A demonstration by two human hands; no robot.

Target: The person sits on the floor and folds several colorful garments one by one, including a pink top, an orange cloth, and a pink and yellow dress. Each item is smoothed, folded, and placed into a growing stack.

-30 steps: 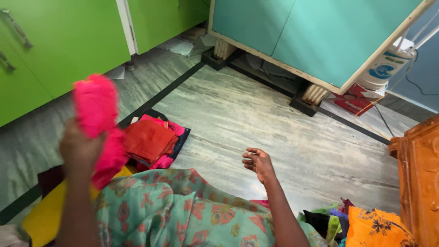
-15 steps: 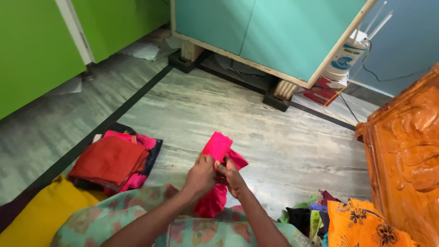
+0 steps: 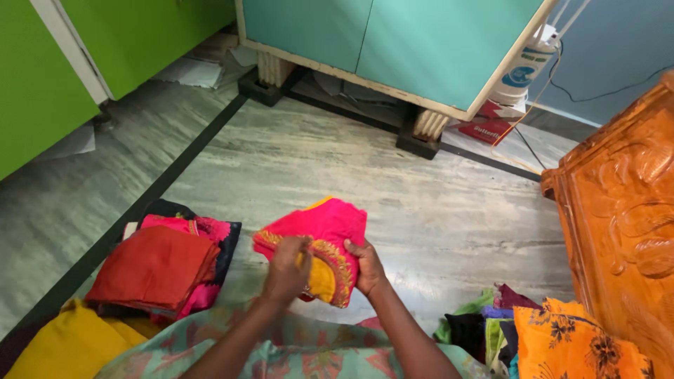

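The pink blouse [image 3: 319, 235], bunched a moment ago, is now spreading open at lower centre of the frame, just above the floor [image 3: 393, 189]. The left hand [image 3: 286, 267] and right hand [image 3: 366, 267] are each clenching its embroidered edge. A loosening grip could be dropping it, undoing the spread. One blouse, two hands, one folded stack [image 3: 158, 267] at lower left.
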